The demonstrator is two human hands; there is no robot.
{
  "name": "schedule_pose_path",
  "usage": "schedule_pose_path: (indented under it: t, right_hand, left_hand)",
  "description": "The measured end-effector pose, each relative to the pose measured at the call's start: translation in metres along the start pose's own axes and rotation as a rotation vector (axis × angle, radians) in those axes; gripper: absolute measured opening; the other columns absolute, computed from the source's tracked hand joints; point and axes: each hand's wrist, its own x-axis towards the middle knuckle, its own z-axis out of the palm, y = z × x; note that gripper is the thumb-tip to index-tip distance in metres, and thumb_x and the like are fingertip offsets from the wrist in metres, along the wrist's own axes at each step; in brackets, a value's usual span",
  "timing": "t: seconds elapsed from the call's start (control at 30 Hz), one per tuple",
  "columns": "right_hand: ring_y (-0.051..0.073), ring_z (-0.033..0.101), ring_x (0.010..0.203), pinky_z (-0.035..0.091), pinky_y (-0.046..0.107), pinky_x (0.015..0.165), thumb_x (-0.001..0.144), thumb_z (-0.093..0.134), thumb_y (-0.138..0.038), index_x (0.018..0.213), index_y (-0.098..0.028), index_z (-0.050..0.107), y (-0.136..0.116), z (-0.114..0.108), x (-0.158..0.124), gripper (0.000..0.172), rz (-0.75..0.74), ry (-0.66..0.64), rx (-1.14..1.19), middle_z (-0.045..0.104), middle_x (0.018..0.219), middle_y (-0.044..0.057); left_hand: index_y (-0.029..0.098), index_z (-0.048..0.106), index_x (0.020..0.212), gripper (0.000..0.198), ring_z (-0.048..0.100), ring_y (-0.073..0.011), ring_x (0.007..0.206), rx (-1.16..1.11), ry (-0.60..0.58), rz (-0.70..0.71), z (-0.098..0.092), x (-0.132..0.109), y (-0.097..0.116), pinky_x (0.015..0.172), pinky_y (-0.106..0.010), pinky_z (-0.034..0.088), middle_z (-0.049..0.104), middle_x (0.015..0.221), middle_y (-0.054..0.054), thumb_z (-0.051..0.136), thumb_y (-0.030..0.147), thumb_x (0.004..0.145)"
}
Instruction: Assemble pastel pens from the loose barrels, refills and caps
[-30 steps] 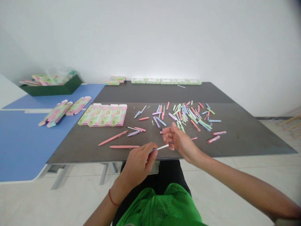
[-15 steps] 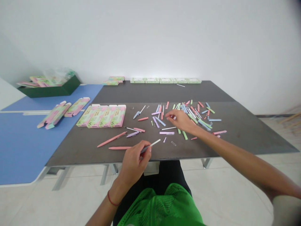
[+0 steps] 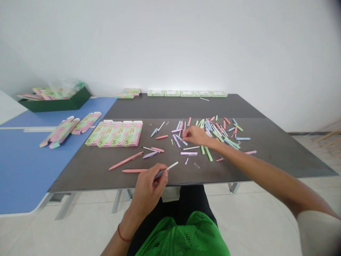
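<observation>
My left hand [image 3: 146, 188] is near the table's front edge, closed around a slim grey-blue pen barrel [image 3: 160, 174] with a white stick [image 3: 172, 165] poking out of its end. My right hand [image 3: 195, 136] reaches into the scattered pile of pastel pen parts [image 3: 215, 129], fingertips pinched down at its left side. Whether those fingers hold a piece is hidden. Just below that hand lie a white stick [image 3: 191, 148] and a lilac tube [image 3: 189, 153]. Two long pink pens [image 3: 126, 160] rest left of my left hand.
Several flat printed cartons [image 3: 114, 133] lie in a row on the dark table [image 3: 186, 106], with more on the blue table [image 3: 32, 170] at left. A dark green tray [image 3: 54, 103] holds cartons at far left. Several pale green boxes [image 3: 188, 93] line the back edge.
My right hand has swung from raised near the centre out into the pile. My left hand has drawn slightly back with the pen. A lilac tube and white stick now lie below the pile.
</observation>
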Motion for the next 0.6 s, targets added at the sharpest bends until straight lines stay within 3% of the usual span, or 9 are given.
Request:
schedule_pose_path:
  t: [0.23, 0.33, 0.43, 0.53, 0.6]
  right_hand:
    - [0.019, 0.067, 0.067, 0.045, 0.028, 0.065, 0.075, 0.083, -0.017, 0.064, -0.015, 0.075, -0.012, 0.016, 0.002, 0.014, 0.086, 0.011, 0.077, 0.073, 0.067, 0.006]
    - [0.015, 0.063, 0.062, 0.047, 0.026, 0.062, 0.082, 0.076, -0.021, 0.066, -0.014, 0.075, -0.013, 0.008, -0.003, 0.017, 0.111, 0.039, 0.148, 0.070, 0.063, 0.004]
    - [0.011, 0.057, 0.053, 0.047, 0.022, 0.053, 0.091, 0.070, -0.034, 0.075, -0.014, 0.076, -0.016, -0.003, -0.015, 0.026, 0.185, 0.007, 0.560, 0.067, 0.061, 0.002]
    - [0.008, 0.058, 0.053, 0.052, 0.017, 0.052, 0.080, 0.084, -0.034, 0.075, -0.015, 0.074, -0.019, -0.011, -0.032, 0.022, 0.325, -0.048, 1.128, 0.068, 0.063, 0.002]
    - [0.008, 0.061, 0.054, 0.055, 0.015, 0.054, 0.072, 0.089, -0.026, 0.073, -0.014, 0.072, -0.021, -0.014, -0.043, 0.021, 0.428, -0.056, 1.273, 0.069, 0.064, 0.003]
  left_hand:
    - [0.020, 0.065, 0.095, 0.016, 0.054, -0.0102, 0.061, 0.003, 0.030, -0.012, -0.002, -0.003, -0.002, 0.062, -0.024, 0.038, 0.061, 0.072, 0.005, 0.054, 0.027, 0.103]
    - [0.020, 0.065, 0.093, 0.016, 0.052, -0.0104, 0.059, -0.001, 0.037, -0.014, -0.004, -0.003, -0.001, 0.061, -0.024, 0.037, 0.058, 0.069, 0.005, 0.054, 0.027, 0.102]
    - [0.020, 0.065, 0.094, 0.017, 0.053, -0.0112, 0.061, -0.003, 0.043, -0.015, -0.004, -0.002, 0.000, 0.062, -0.024, 0.037, 0.060, 0.071, 0.004, 0.053, 0.028, 0.103]
    - [0.021, 0.064, 0.094, 0.018, 0.055, -0.0124, 0.062, 0.034, 0.037, -0.025, -0.004, -0.001, -0.001, 0.065, -0.026, 0.038, 0.061, 0.072, 0.004, 0.052, 0.028, 0.104]
    - [0.021, 0.063, 0.095, 0.016, 0.059, -0.0138, 0.066, 0.104, 0.027, -0.018, -0.001, -0.002, -0.005, 0.068, -0.027, 0.039, 0.064, 0.075, 0.003, 0.052, 0.028, 0.104]
